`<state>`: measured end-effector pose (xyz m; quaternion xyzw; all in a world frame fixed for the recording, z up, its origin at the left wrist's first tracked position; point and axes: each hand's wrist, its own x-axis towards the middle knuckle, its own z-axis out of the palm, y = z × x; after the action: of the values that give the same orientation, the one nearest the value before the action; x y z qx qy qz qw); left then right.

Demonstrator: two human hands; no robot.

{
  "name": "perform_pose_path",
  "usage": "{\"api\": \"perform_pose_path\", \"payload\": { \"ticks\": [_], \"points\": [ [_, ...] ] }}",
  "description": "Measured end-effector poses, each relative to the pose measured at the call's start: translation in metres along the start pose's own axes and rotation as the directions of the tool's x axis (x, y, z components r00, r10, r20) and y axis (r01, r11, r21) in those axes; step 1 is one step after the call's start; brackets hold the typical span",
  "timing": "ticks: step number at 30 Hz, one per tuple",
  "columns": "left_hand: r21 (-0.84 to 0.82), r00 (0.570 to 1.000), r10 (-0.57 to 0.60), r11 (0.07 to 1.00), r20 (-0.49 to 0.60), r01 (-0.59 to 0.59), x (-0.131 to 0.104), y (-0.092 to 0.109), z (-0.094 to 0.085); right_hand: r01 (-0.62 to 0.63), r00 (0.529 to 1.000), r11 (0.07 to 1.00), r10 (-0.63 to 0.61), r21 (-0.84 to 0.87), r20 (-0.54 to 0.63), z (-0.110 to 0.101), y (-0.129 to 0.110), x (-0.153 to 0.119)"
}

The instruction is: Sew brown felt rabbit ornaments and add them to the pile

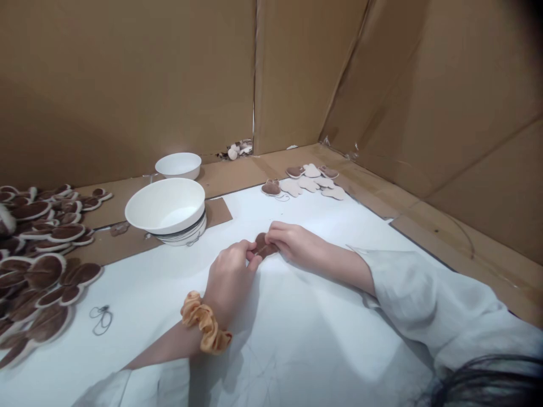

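Observation:
A small brown plush fabric piece [262,245] with rounded lobes is held between my hands, low over the white table sheet. My left hand [231,272], a yellow-orange scrunchie on its wrist, pinches the piece's left side between thumb and fingers. On the opposite side, the fingers of my right hand [293,242] are closed at the piece's edge. My fingers partly cover the piece, and any needle or thread there is too small to make out. Beyond my hands lies a group of similar pieces, some brown side up [271,187], others pale side up [308,184].
At left, brown pieces with pale edges [51,277] lie heaped. A white bowl [166,209] with dark thread round its lower part stands before a smaller white bowl [178,165]. A loose dark thread [100,320] lies on the sheet. Cardboard walls [127,79] enclose the table.

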<state>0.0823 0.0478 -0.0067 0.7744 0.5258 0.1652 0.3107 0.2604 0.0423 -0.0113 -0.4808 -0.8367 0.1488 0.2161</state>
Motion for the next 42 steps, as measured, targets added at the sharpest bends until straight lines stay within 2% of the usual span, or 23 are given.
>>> {"api": "perform_pose_path", "payload": {
  "ticks": [4, 9, 14, 18, 27, 32, 36, 39, 42],
  "points": [
    [0.011, 1.0, 0.002, 1.0, -0.011, -0.002, 0.0, -0.001, 0.0, -0.016, 1.0, 0.998, 0.015, -0.058, -0.017, -0.001, 0.003, -0.001],
    [0.016, 1.0, -0.022, 1.0, -0.007, 0.022, 0.003, 0.002, -0.002, -0.005, 1.0, 0.999, 0.005, -0.04, -0.007, 0.0, 0.004, -0.001],
    [0.142, 0.999, -0.037, 0.989, 0.003, 0.036, 0.008, 0.009, -0.005, -0.038, 0.999, 0.999, 0.037, -0.002, -0.037, 0.001, 0.004, -0.001],
    [0.273, 1.0, 0.014, 0.962, 0.015, -0.018, 0.013, 0.011, -0.007, -0.034, 0.998, 0.999, 0.036, 0.031, -0.056, 0.002, 0.006, -0.002],
    [0.507, 0.988, 0.077, 0.852, 0.131, -0.134, 0.027, 0.024, -0.013, -0.129, 0.99, 0.992, 0.128, -0.013, -0.056, 0.002, -0.002, -0.004],
    [0.539, 0.982, 0.116, 0.823, 0.147, -0.178, 0.031, 0.026, -0.014, -0.15, 0.984, 0.987, 0.155, 0.061, -0.086, 0.0, 0.0, -0.002],
    [0.49, 0.972, 0.172, 0.841, 0.158, -0.229, 0.033, 0.019, -0.014, -0.194, 0.954, 0.962, 0.231, 0.193, -0.192, -0.005, 0.004, 0.002],
    [0.449, 0.963, 0.201, 0.855, 0.177, -0.261, 0.035, 0.014, -0.015, -0.121, 0.944, 0.956, 0.195, 0.268, -0.267, -0.006, 0.002, 0.004],
    [0.426, 0.956, 0.222, 0.858, 0.193, -0.286, 0.037, 0.013, -0.016, -0.016, 0.973, 0.957, 0.082, 0.288, -0.218, -0.003, -0.001, 0.005]
  ]
}}
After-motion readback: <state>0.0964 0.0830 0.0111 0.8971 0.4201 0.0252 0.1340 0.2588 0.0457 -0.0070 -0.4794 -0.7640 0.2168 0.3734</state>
